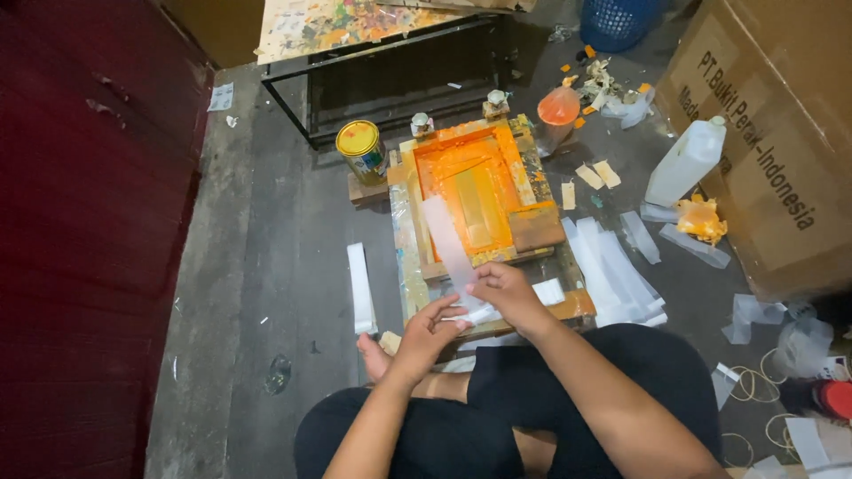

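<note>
Translucent white plastic strip (446, 238), long and narrow, is pinched in the grip of both the left hand (426, 335) and right hand (508, 293).

head cam | looks steeply down, forward over lap (seated on floor) | near view, hands close

Blue basket (621, 19) & cardboard box (781, 133) cut off by edges.

A yellow-lidded paint can (362, 149), a white plastic jug (685, 161) and a blue basket (619, 21) stand on the floor.
</note>
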